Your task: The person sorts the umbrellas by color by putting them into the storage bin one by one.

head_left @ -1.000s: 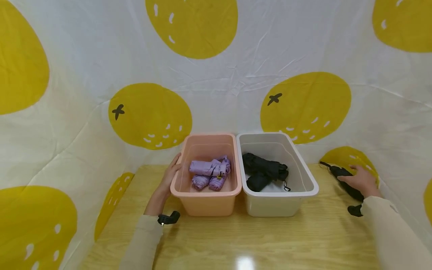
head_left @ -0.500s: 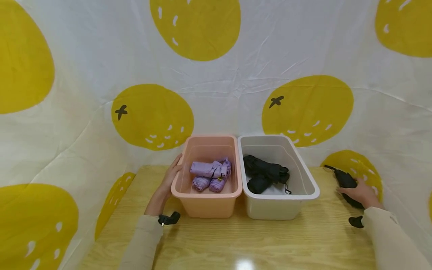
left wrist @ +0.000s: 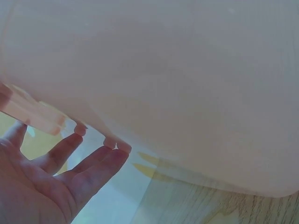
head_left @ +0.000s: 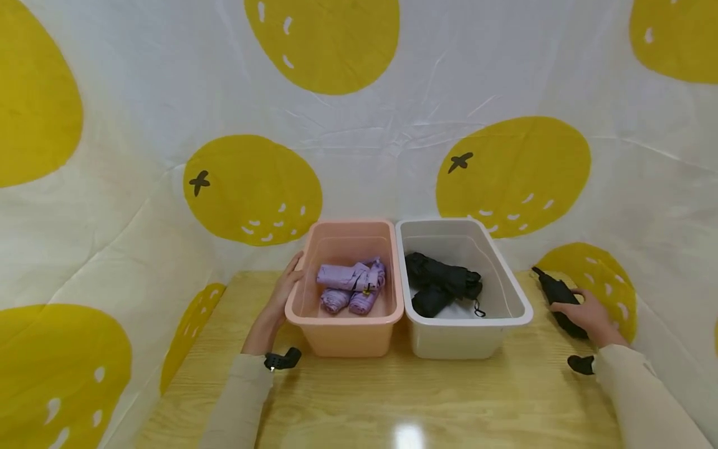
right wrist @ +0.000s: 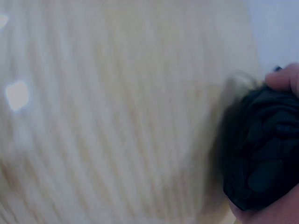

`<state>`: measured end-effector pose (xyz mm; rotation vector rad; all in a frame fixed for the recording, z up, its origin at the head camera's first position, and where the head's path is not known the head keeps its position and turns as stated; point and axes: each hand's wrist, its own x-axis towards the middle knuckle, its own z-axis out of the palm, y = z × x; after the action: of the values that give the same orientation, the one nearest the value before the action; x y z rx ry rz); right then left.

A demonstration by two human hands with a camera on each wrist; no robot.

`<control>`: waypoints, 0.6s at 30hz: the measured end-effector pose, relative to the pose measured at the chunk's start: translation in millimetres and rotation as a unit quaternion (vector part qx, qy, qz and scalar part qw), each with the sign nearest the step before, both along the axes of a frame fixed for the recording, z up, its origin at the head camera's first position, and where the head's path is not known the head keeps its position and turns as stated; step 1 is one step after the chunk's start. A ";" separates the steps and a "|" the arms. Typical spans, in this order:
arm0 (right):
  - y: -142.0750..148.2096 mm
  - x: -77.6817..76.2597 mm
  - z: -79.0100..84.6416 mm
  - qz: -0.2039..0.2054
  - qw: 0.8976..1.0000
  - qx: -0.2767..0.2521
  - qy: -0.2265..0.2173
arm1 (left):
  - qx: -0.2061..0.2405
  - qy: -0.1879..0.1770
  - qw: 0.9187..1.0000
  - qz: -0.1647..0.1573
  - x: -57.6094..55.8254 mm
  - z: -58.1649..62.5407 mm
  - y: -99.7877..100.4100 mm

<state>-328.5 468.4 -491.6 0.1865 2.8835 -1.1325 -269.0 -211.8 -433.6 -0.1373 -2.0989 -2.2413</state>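
At the right side of the table, my right hand point(head_left: 591, 316) grips a folded black umbrella point(head_left: 555, 293), its thumb on one side and fingers on the other. The right wrist view shows the bunched end of the same umbrella point(right wrist: 261, 149) within the hand. My left hand point(head_left: 283, 291) rests against the outer left wall of the pink bin point(head_left: 344, 340). In the left wrist view its fingers point(left wrist: 100, 168) are stretched out, with the tips at the bin's wall. Rolled purple umbrellas point(head_left: 343, 276) lie in the pink bin.
A light grey bin point(head_left: 457, 342) stands right beside the pink one and contains folded black umbrellas point(head_left: 443, 277). Both bins sit on a wooden table point(head_left: 359, 399), close to a white cloth backdrop point(head_left: 376, 174) with yellow fruit prints.
My right hand has closed round the black umbrella and shifted slightly left with it. The left hand has stayed at the pink bin's side.
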 end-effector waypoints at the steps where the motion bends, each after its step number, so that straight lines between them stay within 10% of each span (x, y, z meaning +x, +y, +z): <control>1: -2.6 -0.6 2.8 0.010 1.000 -0.014 -0.004 | 0.001 -0.001 1.000 0.001 -0.1 0.3 0.4; 18: -45.2 1.8 79.9 0.108 0.991 -0.078 0.033 | 0.011 0.004 1.000 -0.006 -2.6 -1.8 -1.2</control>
<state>-326.7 423.2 -411.7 -0.1656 2.7670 -1.3352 -271.6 -213.0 -435.4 -0.1589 -2.0748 -2.2646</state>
